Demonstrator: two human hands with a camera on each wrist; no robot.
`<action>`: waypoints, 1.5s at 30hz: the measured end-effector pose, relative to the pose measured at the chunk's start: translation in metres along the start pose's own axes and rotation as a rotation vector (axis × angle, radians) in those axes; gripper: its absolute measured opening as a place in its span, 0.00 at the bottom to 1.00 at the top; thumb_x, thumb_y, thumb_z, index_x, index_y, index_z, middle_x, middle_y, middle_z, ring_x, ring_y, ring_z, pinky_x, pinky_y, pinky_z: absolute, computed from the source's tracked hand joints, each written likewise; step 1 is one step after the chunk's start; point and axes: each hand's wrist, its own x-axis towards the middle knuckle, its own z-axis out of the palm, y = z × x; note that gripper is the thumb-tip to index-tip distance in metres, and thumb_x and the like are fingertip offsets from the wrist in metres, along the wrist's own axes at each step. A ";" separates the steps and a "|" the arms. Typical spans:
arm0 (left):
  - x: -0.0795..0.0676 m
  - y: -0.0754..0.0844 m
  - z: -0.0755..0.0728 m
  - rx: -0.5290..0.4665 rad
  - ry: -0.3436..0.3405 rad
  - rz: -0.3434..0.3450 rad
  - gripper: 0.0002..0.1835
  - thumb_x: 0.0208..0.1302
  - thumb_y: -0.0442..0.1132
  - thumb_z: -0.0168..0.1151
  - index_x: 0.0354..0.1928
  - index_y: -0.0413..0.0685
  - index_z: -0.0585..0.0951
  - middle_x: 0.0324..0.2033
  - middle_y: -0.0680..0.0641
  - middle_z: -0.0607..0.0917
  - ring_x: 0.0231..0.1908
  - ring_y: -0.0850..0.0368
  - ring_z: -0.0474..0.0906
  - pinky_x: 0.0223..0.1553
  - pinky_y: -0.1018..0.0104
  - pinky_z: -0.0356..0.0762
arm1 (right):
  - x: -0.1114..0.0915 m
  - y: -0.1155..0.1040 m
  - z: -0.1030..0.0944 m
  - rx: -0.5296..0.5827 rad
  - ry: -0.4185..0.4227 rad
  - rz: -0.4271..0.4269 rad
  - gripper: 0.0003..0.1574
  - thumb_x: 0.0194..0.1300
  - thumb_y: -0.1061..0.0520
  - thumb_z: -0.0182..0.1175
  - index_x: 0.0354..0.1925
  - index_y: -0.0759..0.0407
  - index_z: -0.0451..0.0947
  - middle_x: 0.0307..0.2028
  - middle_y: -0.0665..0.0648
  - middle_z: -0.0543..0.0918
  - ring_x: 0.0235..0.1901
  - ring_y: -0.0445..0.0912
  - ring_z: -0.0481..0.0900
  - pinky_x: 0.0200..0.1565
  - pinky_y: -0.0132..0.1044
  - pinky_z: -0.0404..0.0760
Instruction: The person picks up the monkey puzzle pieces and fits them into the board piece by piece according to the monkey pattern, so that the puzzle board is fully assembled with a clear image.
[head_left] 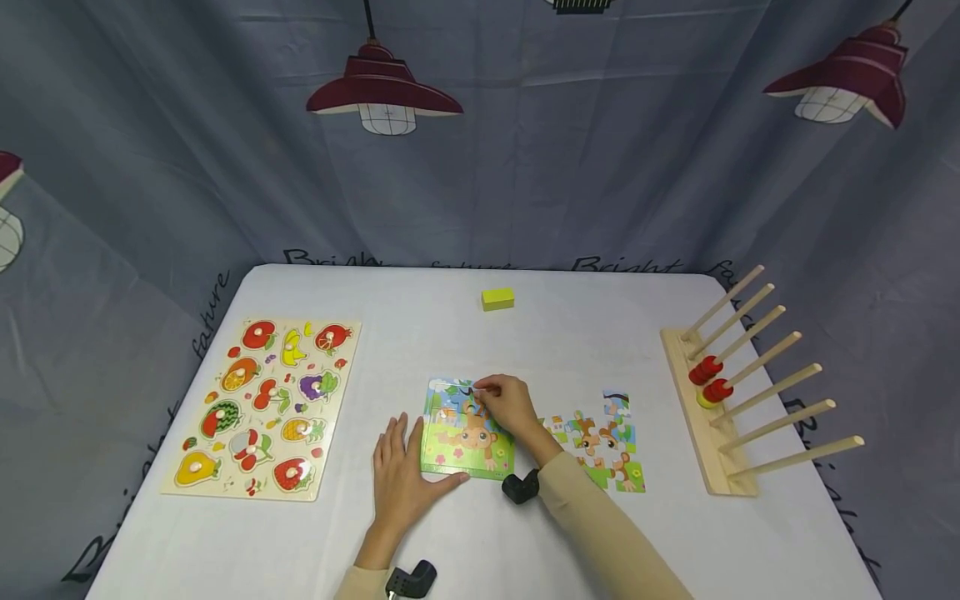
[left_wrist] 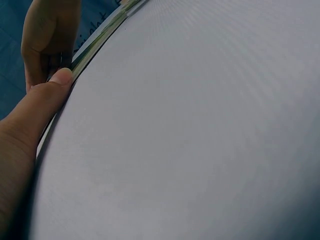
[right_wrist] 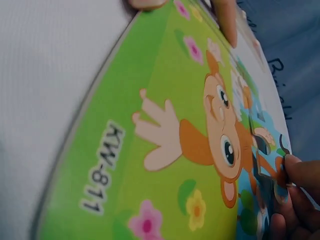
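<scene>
A square monkey puzzle board (head_left: 450,462) lies at the middle of the table, with several pieces fitted in its far part. My right hand (head_left: 510,407) is over the board's far right corner and pinches a puzzle piece (right_wrist: 267,167) between thumb and fingertips. In the right wrist view that piece looks tilted over the board's surface. My left hand (head_left: 405,473) steadies the board, thumb along the near edge and straight fingers by the left side. The left thumb (left_wrist: 61,77) touches the board's edge. Right of the board lie several loose monkey puzzle pieces (head_left: 617,404), partly hidden by my right forearm.
A wooden fruit peg puzzle (head_left: 258,421) lies at the left. A yellow block (head_left: 498,299) sits near the far edge. At the right stands a wooden peg rack (head_left: 701,417) with red rings (head_left: 705,370) and one yellow ring on its pegs, which slant up and outward.
</scene>
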 end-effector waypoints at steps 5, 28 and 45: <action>0.000 0.000 0.000 0.001 0.001 0.002 0.61 0.30 0.79 0.59 0.65 0.45 0.63 0.65 0.39 0.62 0.68 0.45 0.49 0.66 0.49 0.44 | 0.002 -0.001 0.002 -0.025 0.005 0.007 0.09 0.59 0.58 0.59 0.37 0.60 0.82 0.30 0.56 0.81 0.21 0.38 0.74 0.21 0.27 0.74; 0.001 0.000 0.000 -0.001 -0.018 -0.012 0.61 0.30 0.79 0.58 0.65 0.46 0.62 0.65 0.39 0.60 0.68 0.45 0.48 0.67 0.50 0.43 | -0.001 0.002 0.007 -0.161 0.073 -0.144 0.07 0.60 0.59 0.59 0.36 0.59 0.81 0.34 0.53 0.76 0.32 0.41 0.75 0.34 0.31 0.78; 0.001 0.001 0.000 0.022 0.000 0.007 0.61 0.30 0.79 0.58 0.65 0.45 0.63 0.65 0.38 0.61 0.68 0.44 0.49 0.66 0.49 0.45 | -0.048 0.000 0.013 -0.529 -0.036 -0.462 0.27 0.62 0.48 0.55 0.55 0.62 0.73 0.60 0.60 0.70 0.61 0.52 0.67 0.59 0.50 0.68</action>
